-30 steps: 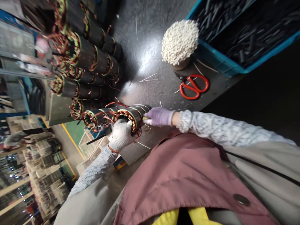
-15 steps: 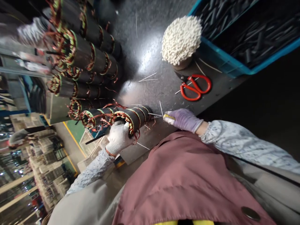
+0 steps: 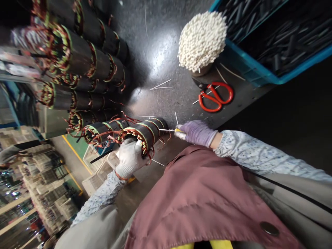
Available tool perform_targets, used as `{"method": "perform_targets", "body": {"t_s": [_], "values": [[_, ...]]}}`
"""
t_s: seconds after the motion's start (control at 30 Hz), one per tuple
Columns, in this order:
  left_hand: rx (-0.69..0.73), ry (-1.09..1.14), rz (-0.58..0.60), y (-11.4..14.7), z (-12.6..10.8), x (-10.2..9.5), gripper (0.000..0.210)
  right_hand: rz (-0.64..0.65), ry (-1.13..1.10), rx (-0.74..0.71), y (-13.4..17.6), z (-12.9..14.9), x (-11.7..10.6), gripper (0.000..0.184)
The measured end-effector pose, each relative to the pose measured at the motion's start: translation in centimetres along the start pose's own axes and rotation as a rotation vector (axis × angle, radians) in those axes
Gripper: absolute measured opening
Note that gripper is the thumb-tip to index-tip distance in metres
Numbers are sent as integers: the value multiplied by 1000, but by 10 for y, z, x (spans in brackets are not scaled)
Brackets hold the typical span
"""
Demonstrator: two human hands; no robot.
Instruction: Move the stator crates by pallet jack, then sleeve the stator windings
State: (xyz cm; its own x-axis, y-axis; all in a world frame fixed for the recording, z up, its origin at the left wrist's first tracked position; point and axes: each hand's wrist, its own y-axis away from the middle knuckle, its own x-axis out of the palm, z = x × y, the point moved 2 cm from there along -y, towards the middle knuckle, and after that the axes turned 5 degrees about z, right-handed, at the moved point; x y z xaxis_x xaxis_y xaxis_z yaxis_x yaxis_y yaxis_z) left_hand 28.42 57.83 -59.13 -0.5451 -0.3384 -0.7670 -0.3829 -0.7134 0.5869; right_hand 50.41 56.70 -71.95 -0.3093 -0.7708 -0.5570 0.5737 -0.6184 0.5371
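My left hand, in a white knit glove, grips the near rim of a motor stator, a dark cylinder with copper windings and green edging. Some of its fingers are inside the bore and hidden. To the right, my right hand, in a purple glove with a yellow wrap on a finger, pinches a thin white stick. The stick points left, its tip at the side of the stator by the windings. Whether the tip touches or enters is too small to tell. Loose copper leads hang from the stator's near end.
More wound stators stand in rows at the left, a co-worker's gloved hand beside them. A pot of white sticks, red-handled scissors and a blue crate of black pieces are at the right. Loose white sticks lie on the metal table.
My right hand has moved left with the white stick, closer to the stator. My left hand keeps its grip on the stator's rim. The camera view has shifted slightly.
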Motion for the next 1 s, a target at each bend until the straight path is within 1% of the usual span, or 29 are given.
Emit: {"method": "perform_targets", "body": {"t_s": [0.07,0.13,0.2,0.23,0.3,0.4,0.47,0.53,0.6,0.7,0.77,0.8,0.9,1.0], "values": [[-1,15,6,0,0,0,30,19,-10,13,-1,-2,-1,44],[4,19,2,0,0,0,28,73,-50,32,-4,-4,-4,43],[11,9,-7,0,0,0,25,109,-94,9,-13,-1,-9,44],[21,4,-10,1,1,0,25,106,-91,-21,-19,3,-13,45],[44,-4,-15,1,1,-1,26,65,-14,-135,-36,18,-22,46],[38,-5,-13,1,3,0,30,15,157,-329,-58,44,-30,36],[10,-6,-1,1,4,1,30,2,196,-363,-65,54,-30,32],[-9,-3,3,1,5,2,29,-29,158,-323,-67,55,-26,34],[-18,5,-20,2,7,3,28,-60,96,-281,-65,50,-25,40],[-29,5,-65,3,9,3,27,4,24,-256,-59,37,-28,43],[-35,-5,-72,3,9,2,27,54,7,-227,-51,24,-30,44],[-35,-10,-71,3,9,2,27,55,4,-200,-46,17,-30,44],[-27,-28,-77,3,10,1,25,8,-23,-111,-28,-1,-19,44],[-11,-43,-99,3,11,0,23,-47,-71,-69,-16,-12,-4,46]]}}
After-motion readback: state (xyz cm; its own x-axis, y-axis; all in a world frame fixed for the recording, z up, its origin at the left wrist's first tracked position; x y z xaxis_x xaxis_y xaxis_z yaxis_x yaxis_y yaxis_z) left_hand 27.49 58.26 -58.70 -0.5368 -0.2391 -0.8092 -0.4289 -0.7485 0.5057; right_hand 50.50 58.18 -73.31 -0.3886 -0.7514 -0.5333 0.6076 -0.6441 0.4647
